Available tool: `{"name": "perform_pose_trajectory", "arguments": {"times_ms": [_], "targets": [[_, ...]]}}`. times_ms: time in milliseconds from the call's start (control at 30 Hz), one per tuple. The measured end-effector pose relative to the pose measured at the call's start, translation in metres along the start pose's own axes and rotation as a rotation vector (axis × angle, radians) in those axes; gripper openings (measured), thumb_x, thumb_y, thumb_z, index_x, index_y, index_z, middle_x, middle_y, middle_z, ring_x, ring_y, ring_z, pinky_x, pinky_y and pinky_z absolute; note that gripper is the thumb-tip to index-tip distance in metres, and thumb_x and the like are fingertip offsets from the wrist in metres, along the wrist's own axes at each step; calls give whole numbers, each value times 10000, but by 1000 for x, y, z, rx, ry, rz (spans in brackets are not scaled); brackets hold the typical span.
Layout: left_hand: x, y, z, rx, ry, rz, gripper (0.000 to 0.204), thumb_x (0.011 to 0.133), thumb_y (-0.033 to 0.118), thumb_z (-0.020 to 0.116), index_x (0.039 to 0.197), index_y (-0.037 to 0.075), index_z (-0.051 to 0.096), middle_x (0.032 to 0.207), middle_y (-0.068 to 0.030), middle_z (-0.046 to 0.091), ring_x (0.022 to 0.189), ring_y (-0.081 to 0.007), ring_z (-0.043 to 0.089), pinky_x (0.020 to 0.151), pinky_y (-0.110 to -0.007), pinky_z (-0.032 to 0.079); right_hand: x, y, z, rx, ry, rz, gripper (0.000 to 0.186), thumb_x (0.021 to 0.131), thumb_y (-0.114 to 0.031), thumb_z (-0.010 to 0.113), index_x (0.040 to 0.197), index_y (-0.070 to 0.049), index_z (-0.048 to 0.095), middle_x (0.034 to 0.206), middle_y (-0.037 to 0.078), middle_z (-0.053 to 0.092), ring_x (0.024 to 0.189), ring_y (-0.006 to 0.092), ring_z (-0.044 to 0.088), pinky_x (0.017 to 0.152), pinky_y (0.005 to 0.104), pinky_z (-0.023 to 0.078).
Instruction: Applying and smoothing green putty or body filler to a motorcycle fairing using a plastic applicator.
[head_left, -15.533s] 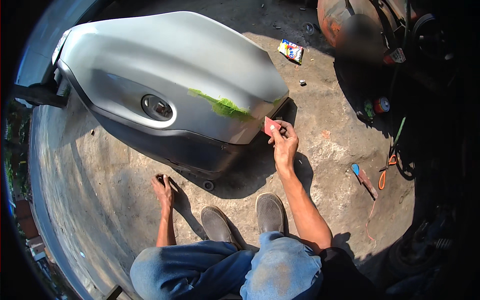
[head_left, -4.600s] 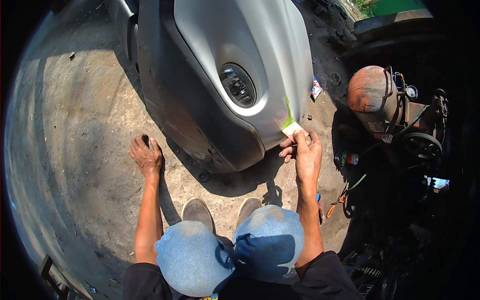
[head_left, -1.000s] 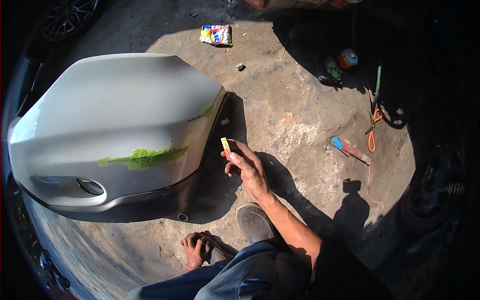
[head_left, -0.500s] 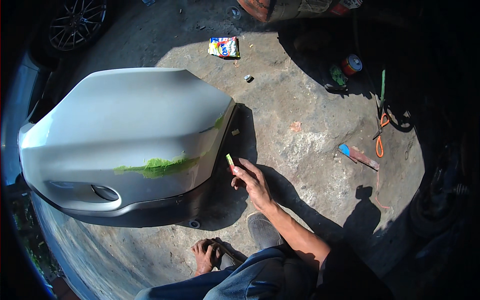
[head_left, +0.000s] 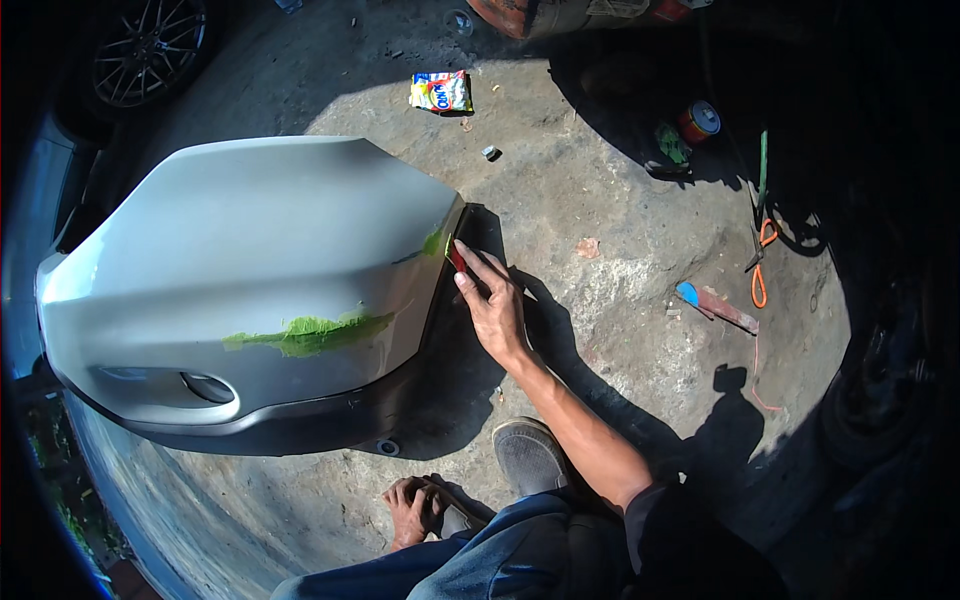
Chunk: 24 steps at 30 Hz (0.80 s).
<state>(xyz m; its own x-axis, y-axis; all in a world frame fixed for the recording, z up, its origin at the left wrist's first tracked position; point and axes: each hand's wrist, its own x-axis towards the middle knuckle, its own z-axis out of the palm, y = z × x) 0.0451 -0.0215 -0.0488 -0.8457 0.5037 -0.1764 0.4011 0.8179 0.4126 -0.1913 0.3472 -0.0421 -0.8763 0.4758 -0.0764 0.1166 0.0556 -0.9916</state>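
Note:
A silver-grey car bumper (head_left: 270,210) lies on the ground to the left. Rough green filler (head_left: 312,336) streaks its side, and a smaller green patch (head_left: 433,243) sits near its right edge. My right hand (head_left: 495,315) pinches a small red putty spreader (head_left: 457,257) with green along its edge. The spreader is at the bumper's right edge, beside the small patch; whether it touches cannot be told. Low in the view, my left hand (head_left: 408,508) is curled beside my shoe, its fingers bent; what is under them is hidden.
Scissors with orange handles (head_left: 763,262), a blue-tipped reddish strip (head_left: 715,306) and a red can (head_left: 700,122) lie on the right. A colourful packet (head_left: 440,92) rests beyond the bumper. Upper left stands a spoked wheel (head_left: 148,55); my shoe (head_left: 527,455) is below my right hand.
My right hand has moved forward with the spreader, from beside the bumper's lower right to its right edge near the small green patch. My left hand stays put.

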Motion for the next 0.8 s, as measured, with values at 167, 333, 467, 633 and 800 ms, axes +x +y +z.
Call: {"name": "perform_pose_trajectory", "arguments": {"times_ms": [167,333,467,633,800], "targets": [[-1,-1,-1,5,-9,5,323,770,243,766,1047,111,667,1228,-170,557,1178,-375,510,987,-545,337,12,-1,9,-143,59,-94,399,1041,-238,614,1428,-141,617,1294,153,656,1187,344,640,1011,397,517],[0,0,-3,19,-12,-10,317,765,224,789,1037,118,666,1235,-161,558,1179,-367,517,988,-539,347,11,-6,15,-192,83,-81,383,1039,-239,611,1418,-187,634,1330,158,638,1179,359,646,988,413,546],[1,2,-3,26,-12,-17,320,768,212,812,1036,122,663,1237,-154,560,1182,-360,522,988,-535,353,7,-6,20,-213,99,-98,389,1023,-185,628,1408,-232,648,1359,170,618,1169,365,653,966,424,567],[1,1,-1,7,-9,-10,317,761,216,794,1038,129,669,1229,-155,560,1177,-362,517,987,-536,347,4,-4,17,-263,91,-106,404,1014,-148,634,1411,-220,647,1344,173,616,1150,354,659,968,418,560],[2,0,-1,4,3,6,297,753,216,773,1025,146,675,1202,-144,568,1161,-358,521,978,-533,344,-1,-1,11,-290,57,-115,381,1026,-181,623,1405,-200,651,1329,157,616,1141,341,657,968,411,551]]}}
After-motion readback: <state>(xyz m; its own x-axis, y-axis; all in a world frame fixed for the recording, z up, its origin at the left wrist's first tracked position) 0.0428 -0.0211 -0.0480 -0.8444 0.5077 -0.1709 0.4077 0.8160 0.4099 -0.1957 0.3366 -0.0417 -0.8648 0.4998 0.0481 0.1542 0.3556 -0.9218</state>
